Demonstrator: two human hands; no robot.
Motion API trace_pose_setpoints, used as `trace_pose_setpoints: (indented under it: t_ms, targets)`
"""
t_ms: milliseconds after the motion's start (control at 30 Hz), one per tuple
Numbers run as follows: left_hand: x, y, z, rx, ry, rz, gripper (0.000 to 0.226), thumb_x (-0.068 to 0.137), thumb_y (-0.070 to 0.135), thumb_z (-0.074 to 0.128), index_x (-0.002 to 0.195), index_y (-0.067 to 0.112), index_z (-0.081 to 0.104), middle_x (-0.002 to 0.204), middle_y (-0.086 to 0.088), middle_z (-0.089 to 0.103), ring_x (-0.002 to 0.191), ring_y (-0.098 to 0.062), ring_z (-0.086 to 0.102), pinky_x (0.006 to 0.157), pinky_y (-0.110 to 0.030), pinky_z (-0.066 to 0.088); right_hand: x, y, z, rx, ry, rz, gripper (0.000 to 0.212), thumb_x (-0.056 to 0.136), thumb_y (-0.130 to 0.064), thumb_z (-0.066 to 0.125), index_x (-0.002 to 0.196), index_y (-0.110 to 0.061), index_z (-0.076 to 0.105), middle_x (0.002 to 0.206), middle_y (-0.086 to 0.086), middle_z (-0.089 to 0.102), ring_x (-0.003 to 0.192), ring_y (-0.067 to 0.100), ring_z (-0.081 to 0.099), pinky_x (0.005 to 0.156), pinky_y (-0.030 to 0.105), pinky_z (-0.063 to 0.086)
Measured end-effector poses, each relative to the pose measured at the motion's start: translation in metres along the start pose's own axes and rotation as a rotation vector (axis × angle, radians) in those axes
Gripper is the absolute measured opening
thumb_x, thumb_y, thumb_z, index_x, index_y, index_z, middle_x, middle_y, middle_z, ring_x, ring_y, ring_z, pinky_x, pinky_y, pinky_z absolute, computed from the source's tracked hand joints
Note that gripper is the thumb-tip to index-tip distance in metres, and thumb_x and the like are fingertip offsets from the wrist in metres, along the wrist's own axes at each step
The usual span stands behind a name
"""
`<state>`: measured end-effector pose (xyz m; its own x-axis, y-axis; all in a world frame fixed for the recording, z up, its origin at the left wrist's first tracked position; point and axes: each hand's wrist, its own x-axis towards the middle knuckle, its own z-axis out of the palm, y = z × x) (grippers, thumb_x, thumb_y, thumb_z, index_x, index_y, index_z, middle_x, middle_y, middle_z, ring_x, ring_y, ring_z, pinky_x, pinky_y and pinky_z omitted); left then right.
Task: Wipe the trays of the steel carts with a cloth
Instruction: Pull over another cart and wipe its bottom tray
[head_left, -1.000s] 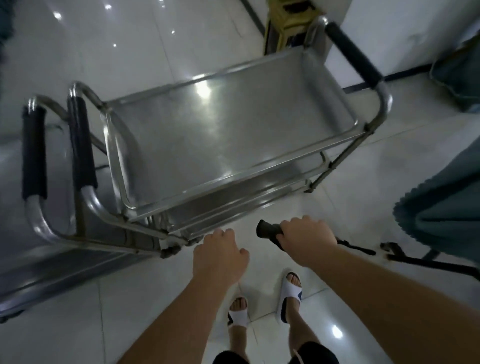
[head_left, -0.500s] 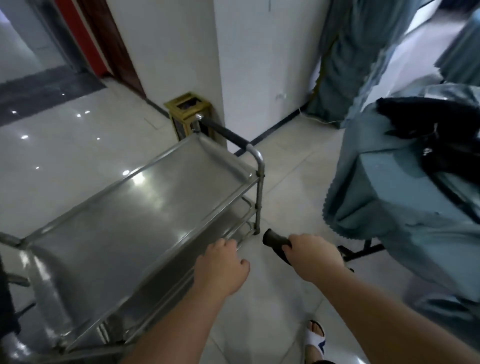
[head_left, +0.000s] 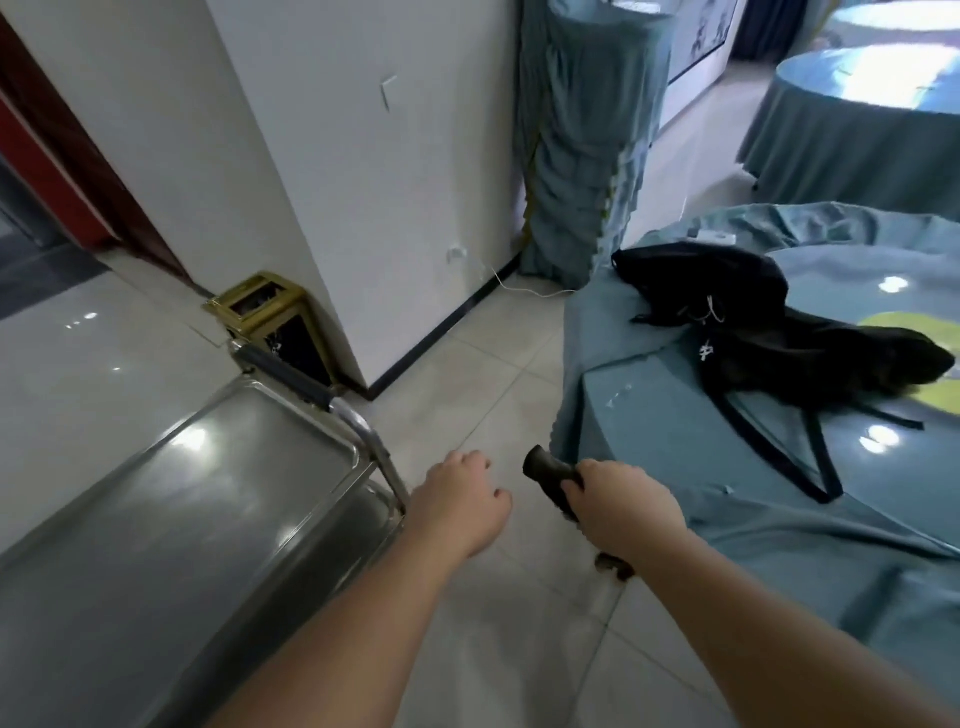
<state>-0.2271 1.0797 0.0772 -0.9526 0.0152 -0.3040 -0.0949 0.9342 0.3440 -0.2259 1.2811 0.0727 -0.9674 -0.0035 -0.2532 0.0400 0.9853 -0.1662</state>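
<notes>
The steel cart's top tray (head_left: 171, 519) fills the lower left, bare and shiny, with a black-padded push handle (head_left: 291, 371) at its far end. My left hand (head_left: 460, 499) hovers just right of the cart's near corner post, fingers loosely curled, holding nothing. My right hand (head_left: 623, 512) grips a dark rolled cloth (head_left: 545, 470); one end sticks out towards the cart and a bit hangs below the wrist. Neither hand touches the tray.
A round table under a teal cloth (head_left: 675, 415) stands close on the right, with a black bag (head_left: 753, 322) on it. A white pillar (head_left: 337, 182) and a gold bin (head_left: 270, 312) stand behind the cart. Tiled floor runs between cart and table.
The view has swung up and to the right, so the cart slid to the lower left and the teal table came into view. Both hands keep their pose; the right still grips the dark cloth.
</notes>
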Motion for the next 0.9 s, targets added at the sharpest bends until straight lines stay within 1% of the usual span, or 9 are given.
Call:
trace_pose_setpoints:
  t_ms: [100, 233, 300, 400, 500, 567, 667, 800, 900]
  targets:
    - [0.029, 0.022, 0.003, 0.01, -0.071, 0.017, 0.06, 0.093, 0.051, 0.046, 0.149, 0.031, 0.047, 0.147, 0.004, 0.049, 0.126, -0.022, 0.052, 0.098, -0.044, 0.049, 0.039, 0.02, -0.011, -0.002, -0.013, 0.022, 0.032, 0.106, -0.048, 0.033, 0.098, -0.026, 0.054, 0.083, -0.005, 0.056, 0.081, 0.021, 0.056, 0.071, 0.038, 0.053]
    - [0.076, 0.021, -0.002, 0.13, -0.108, 0.036, 0.059, 0.094, 0.05, 0.044, 0.149, 0.029, 0.047, 0.143, 0.002, 0.052, 0.122, -0.023, 0.054, 0.093, -0.042, 0.049, 0.091, 0.024, -0.016, -0.012, -0.05, 0.015, 0.03, 0.105, -0.049, 0.035, 0.098, -0.028, 0.056, 0.083, -0.005, 0.057, 0.079, 0.019, 0.057, 0.075, 0.04, 0.056]
    - [0.107, 0.014, -0.008, 0.194, -0.119, 0.048, 0.055, 0.095, 0.047, 0.045, 0.146, 0.027, 0.05, 0.14, 0.0, 0.055, 0.118, -0.024, 0.056, 0.087, -0.041, 0.047, 0.119, 0.023, -0.015, -0.055, -0.078, 0.003, 0.024, 0.105, -0.047, 0.039, 0.099, -0.028, 0.054, 0.083, -0.006, 0.055, 0.079, 0.018, 0.056, 0.074, 0.039, 0.056]
    - [0.162, 0.001, -0.016, 0.234, -0.133, 0.065, 0.05, 0.096, 0.044, 0.046, 0.143, 0.025, 0.052, 0.139, -0.001, 0.057, 0.117, -0.024, 0.057, 0.087, -0.04, 0.046, 0.172, 0.018, -0.015, -0.088, -0.108, 0.006, 0.024, 0.106, -0.046, 0.038, 0.097, -0.029, 0.052, 0.081, -0.007, 0.053, 0.077, 0.017, 0.052, 0.068, 0.036, 0.05]
    - [0.226, -0.014, -0.033, 0.233, -0.156, 0.093, 0.051, 0.099, 0.043, 0.047, 0.145, 0.022, 0.051, 0.143, -0.003, 0.055, 0.122, -0.026, 0.056, 0.096, -0.042, 0.049, 0.236, 0.002, -0.021, -0.091, -0.111, 0.047, 0.029, 0.106, -0.047, 0.035, 0.094, -0.028, 0.052, 0.081, -0.006, 0.053, 0.074, 0.017, 0.051, 0.065, 0.035, 0.043]
    - [0.266, -0.022, -0.052, 0.259, -0.175, 0.103, 0.052, 0.1, 0.042, 0.047, 0.147, 0.02, 0.05, 0.145, -0.005, 0.053, 0.125, -0.028, 0.055, 0.099, -0.043, 0.049, 0.276, -0.012, -0.031, -0.113, -0.128, 0.066, 0.029, 0.106, -0.046, 0.036, 0.093, -0.027, 0.053, 0.081, -0.005, 0.055, 0.074, 0.018, 0.053, 0.066, 0.036, 0.046]
    - [0.32, -0.037, -0.082, 0.279, -0.177, 0.116, 0.052, 0.1, 0.043, 0.047, 0.146, 0.019, 0.05, 0.142, -0.005, 0.054, 0.123, -0.028, 0.055, 0.097, -0.043, 0.05, 0.329, -0.038, -0.046, -0.078, -0.145, 0.07, 0.029, 0.106, -0.045, 0.035, 0.096, -0.026, 0.055, 0.083, -0.004, 0.059, 0.077, 0.019, 0.058, 0.071, 0.037, 0.054]
    - [0.391, -0.054, -0.117, 0.265, -0.12, 0.092, 0.048, 0.098, 0.043, 0.047, 0.141, 0.023, 0.054, 0.136, -0.002, 0.057, 0.117, -0.026, 0.056, 0.087, -0.041, 0.047, 0.391, -0.072, -0.062, -0.046, -0.11, 0.03, 0.029, 0.106, -0.048, 0.036, 0.095, -0.027, 0.052, 0.083, -0.006, 0.056, 0.077, 0.019, 0.057, 0.067, 0.037, 0.052]
    - [0.431, -0.069, -0.131, 0.224, -0.109, 0.05, 0.05, 0.097, 0.045, 0.048, 0.142, 0.024, 0.054, 0.138, -0.001, 0.057, 0.117, -0.024, 0.058, 0.089, -0.041, 0.05, 0.437, -0.092, -0.072, -0.05, -0.142, 0.0, 0.028, 0.107, -0.046, 0.035, 0.098, -0.026, 0.052, 0.086, -0.005, 0.057, 0.08, 0.02, 0.059, 0.072, 0.04, 0.057]
